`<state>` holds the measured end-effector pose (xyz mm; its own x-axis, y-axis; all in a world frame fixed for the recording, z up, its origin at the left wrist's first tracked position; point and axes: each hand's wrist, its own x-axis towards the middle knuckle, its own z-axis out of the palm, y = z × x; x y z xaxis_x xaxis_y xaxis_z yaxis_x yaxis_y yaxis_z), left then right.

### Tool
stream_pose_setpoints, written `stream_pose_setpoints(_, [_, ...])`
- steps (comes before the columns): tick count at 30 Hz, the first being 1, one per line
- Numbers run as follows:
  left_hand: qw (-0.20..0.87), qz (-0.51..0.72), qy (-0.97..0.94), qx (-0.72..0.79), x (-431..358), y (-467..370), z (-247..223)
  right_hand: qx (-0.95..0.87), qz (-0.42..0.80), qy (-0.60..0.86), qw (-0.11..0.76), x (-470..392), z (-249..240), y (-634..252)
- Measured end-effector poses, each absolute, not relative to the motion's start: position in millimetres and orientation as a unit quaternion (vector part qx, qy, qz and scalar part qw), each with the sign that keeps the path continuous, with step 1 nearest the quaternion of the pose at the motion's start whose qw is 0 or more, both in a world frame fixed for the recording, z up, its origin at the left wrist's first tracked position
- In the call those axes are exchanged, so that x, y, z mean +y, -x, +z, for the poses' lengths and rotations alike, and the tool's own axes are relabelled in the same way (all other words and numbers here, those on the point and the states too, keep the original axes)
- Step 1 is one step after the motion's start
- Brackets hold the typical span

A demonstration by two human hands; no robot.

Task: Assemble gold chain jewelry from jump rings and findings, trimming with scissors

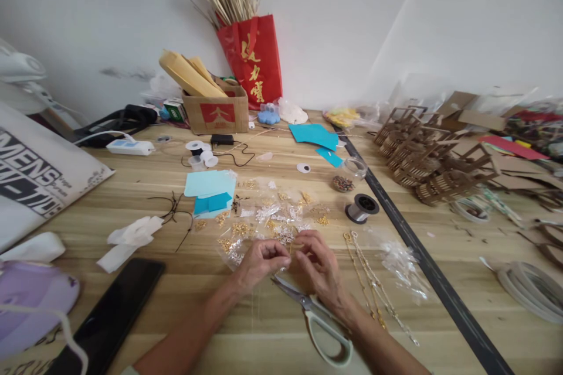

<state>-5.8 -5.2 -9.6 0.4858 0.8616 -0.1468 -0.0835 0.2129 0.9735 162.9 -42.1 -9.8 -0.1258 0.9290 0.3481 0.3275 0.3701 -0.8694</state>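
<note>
My left hand [267, 255] is closed in a pinch over the middle of the table, and what sits between its fingertips is too small to name. Facing it, my right hand [319, 261] has its fingers curled toward the thumb; anything held there is hidden or too fine to see. Just beyond both hands lie clear plastic bags [268, 211] with small gold and silver-white jewellery pieces. Under my right wrist rests a pair of scissors [323, 337] with pale handles, its blades pointing toward my left hand. Gold and silver chains [363, 275] lie to the right.
A wire spool [361, 209] and a jar of beads [343, 183] stand right of the bags. Blue card pieces [210, 183] lie to the left, a black phone [118, 310] nearer. Brown slatted wooden models [433, 155] and a red bag [253, 58] stand farther back.
</note>
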Motion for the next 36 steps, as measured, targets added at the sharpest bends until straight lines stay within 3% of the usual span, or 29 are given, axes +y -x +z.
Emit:
stream_pose_setpoints(8, [0.667,0.397,-0.487,0.399,-2.4,6.1,-13.9,-0.73,0.238,0.447,0.459,-44.4,-9.7,-165.0])
stream_pose_setpoints(29, [0.603,0.377,-0.596,0.374,-6.6,4.4,-19.7,-0.671,0.352,0.472,0.451,-43.4,-13.9,-158.0])
stream_pose_setpoints(36, [0.612,0.385,-0.573,0.386,-5.0,5.3,-18.8,-0.698,0.301,0.476,0.443,-44.7,-12.0,-157.2])
